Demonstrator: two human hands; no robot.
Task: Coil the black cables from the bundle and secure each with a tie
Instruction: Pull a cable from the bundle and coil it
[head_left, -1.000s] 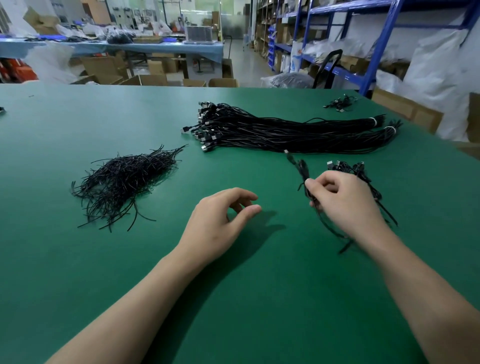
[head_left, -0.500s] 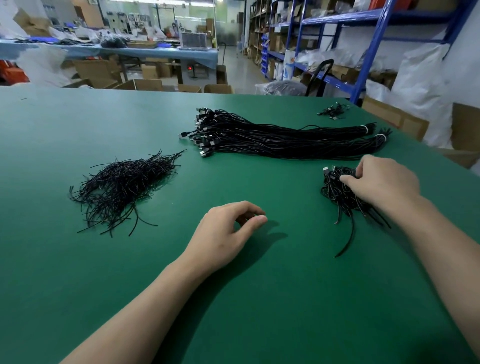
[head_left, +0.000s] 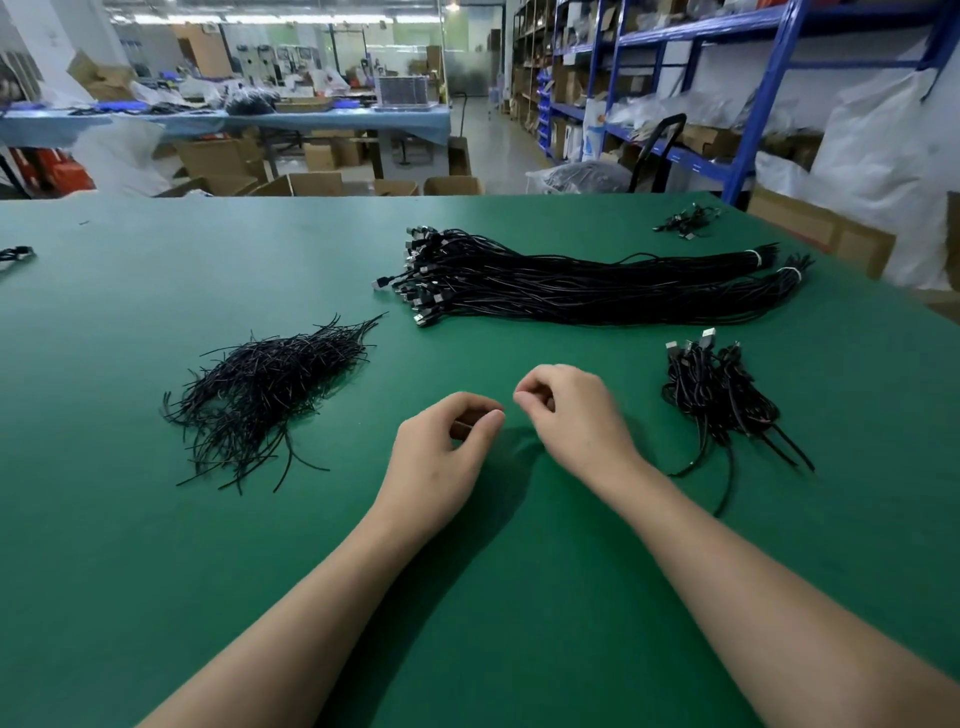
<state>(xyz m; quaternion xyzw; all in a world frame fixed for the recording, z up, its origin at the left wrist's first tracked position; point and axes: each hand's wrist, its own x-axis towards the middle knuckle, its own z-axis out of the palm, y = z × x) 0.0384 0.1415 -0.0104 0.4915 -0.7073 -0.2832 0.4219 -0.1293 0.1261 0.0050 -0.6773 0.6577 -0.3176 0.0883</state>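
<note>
The long bundle of black cables (head_left: 597, 291) lies across the far middle of the green table (head_left: 156, 571), plugs to the left, white bands at its right end. A loose heap of black ties (head_left: 270, 384) sits at the left. A few coiled cables (head_left: 717, 395) lie in a small pile at the right, with tie tails sticking out. My left hand (head_left: 441, 457) rests on the table in the middle, fingers loosely curled and holding nothing. My right hand (head_left: 571, 415) is close beside it with curled fingers, and nothing shows in it.
A small tangle of cable (head_left: 685, 221) lies near the far right corner, and another cable end (head_left: 15, 254) pokes in at the left edge. Cardboard boxes (head_left: 821, 228) and blue shelving (head_left: 748, 130) stand beyond the table's right side.
My right hand carried a coiled cable to the pile at the right, let go of it, and came back beside my left hand. The left hand stayed put.
</note>
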